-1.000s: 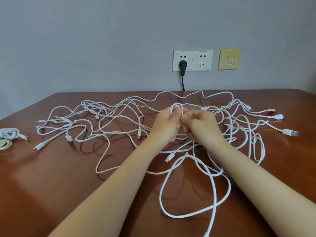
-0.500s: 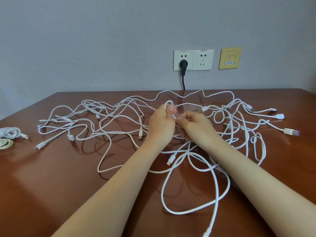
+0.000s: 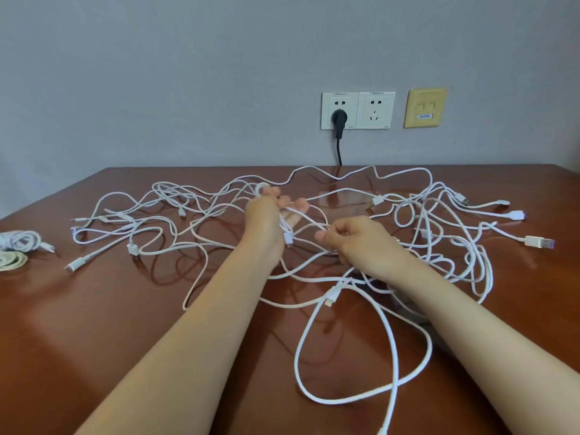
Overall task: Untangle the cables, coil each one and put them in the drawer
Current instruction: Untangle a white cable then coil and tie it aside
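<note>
The work was, as I judged it, only at its beginning: far out to the left of the left hand (image 3: pixel 270 221) lay a small white bundle (image 3: pixel 18 241) and a pale flat coil (image 3: pixel 12 261), which seemed to be finished. Nearly everything else was unsorted, and I could see no drawer from where I stood. The left hand held a white cable (image 3: pixel 259 189) looped round its raised fingers, with one plug hanging at the palm. The right hand (image 3: pixel 361 243) pinched a strand of it just beside, the fingers curled. Around and beyond both hands the tangle (image 3: pixel 133 248) spread over the brown tabletop (image 3: pixel 125 324): thin white cords crossing each other in many loops, their plugs pointing outward, one big loop lying nearer than the wrists.
</note>
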`<state>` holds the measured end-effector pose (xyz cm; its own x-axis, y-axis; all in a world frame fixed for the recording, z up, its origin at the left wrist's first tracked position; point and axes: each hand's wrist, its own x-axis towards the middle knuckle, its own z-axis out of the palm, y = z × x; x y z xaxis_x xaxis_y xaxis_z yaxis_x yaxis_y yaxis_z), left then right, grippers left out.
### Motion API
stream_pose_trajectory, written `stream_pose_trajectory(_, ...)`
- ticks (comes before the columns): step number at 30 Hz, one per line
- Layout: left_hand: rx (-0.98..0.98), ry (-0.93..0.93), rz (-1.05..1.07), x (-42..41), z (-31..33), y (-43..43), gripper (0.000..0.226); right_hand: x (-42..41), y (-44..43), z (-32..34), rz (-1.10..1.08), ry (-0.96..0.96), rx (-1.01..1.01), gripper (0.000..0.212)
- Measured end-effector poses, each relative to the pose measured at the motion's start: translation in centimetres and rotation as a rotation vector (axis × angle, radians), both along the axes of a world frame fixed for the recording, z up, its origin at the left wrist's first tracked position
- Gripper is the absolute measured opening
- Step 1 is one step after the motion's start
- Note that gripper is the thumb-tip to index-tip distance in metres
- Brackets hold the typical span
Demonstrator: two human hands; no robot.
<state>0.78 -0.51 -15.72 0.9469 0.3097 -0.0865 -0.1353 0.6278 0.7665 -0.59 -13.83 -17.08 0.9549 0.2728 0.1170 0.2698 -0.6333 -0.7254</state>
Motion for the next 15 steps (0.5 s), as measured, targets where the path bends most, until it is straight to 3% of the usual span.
stream_pose_trajectory(3,-0.088,0.031,0.034,0.2,0.2,1.8,0.037,-0.1,-0.3,0.1,0.025,-0.025,-0.152,0.033)
stream_pose_trajectory(7,0.124,0.130,0.110,0.9,0.0,2.6,0.036,-0.3,-0.4,0.3,0.060,-0.169,-0.184,0.021)
stream_pose_trajectory(10,0.232,0.169,0.035,0.7,0.4,2.2,0.039,-0.4,-0.8,0.7,0.102,-0.367,-0.238,0.015)
stream_pose_trajectory(15,0.406,0.253,-0.042,0.4,0.9,0.9,0.038,-0.5,-1.1,0.8,0.212,-0.461,-0.349,0.021)
